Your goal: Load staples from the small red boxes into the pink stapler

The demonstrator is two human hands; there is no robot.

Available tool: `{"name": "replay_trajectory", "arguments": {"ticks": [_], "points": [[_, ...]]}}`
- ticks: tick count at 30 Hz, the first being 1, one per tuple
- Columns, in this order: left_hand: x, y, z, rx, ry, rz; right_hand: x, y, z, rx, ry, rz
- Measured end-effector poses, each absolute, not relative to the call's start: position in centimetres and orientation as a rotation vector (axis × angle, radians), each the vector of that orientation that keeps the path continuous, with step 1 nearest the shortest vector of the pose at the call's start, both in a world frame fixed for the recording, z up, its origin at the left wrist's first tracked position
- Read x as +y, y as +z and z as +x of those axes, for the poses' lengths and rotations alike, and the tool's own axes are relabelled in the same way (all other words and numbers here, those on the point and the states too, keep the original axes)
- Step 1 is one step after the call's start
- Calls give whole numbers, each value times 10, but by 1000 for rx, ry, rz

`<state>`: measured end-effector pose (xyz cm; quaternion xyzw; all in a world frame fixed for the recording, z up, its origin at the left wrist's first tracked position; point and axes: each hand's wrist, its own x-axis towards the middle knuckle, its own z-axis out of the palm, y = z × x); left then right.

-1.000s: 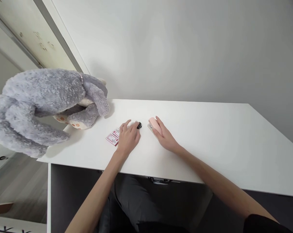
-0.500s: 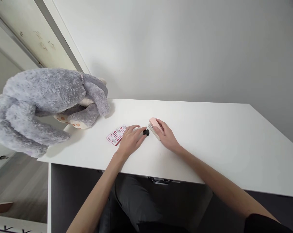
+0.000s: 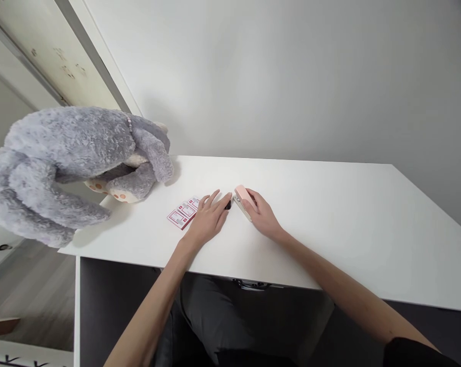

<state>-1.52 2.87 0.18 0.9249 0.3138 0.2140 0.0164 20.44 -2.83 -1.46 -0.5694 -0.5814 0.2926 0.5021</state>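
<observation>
My right hand [image 3: 264, 216] is wrapped round a pink stapler [image 3: 241, 192], which lies aslant on the white desk with its pale base showing on the left side. Close to the stapler's left side, my left hand [image 3: 207, 219] has its index finger and thumb about a small black object [image 3: 228, 205], partly covered by the fingers; its kind is too small to tell. The other left fingers are spread. Just left of that hand lie red-and-white printed cards or labels [image 3: 182, 213], their right end hidden behind it.
A big grey plush toy [image 3: 73, 142] leans over the left end of the white desk [image 3: 329, 219]. A plain wall [image 3: 291, 76] rises behind the desk. The desk's front edge runs just above my lap.
My left index finger has moved over the black object, covering more of it, and that hand has shifted slightly. The right hand and the stapler stay put.
</observation>
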Motion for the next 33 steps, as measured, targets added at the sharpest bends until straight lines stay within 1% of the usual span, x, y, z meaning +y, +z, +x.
{"name": "replay_trajectory", "arguments": {"ticks": [2, 8, 11, 15, 18, 28, 33], "points": [[28, 3, -15, 962, 666, 2890, -28, -14, 204, -1405, 705, -1378], [23, 4, -17, 1131, 884, 2830, -29, -14, 204, -1389, 743, -1380], [22, 4, -18, 1106, 865, 2801, -29, -16, 204, -1391, 742, -1380], [22, 6, -17, 985, 809, 2799, -28, -19, 204, -1416, 653, -1392], [21, 6, -16, 989, 851, 2770, -28, -18, 205, -1428, 621, -1387], [22, 5, -27, 1574, 1299, 2581, -29, -16, 204, -1331, 693, -1316], [16, 5, -40, 1788, 1325, 2534, -30, -14, 207, -1266, 671, -1343]]}}
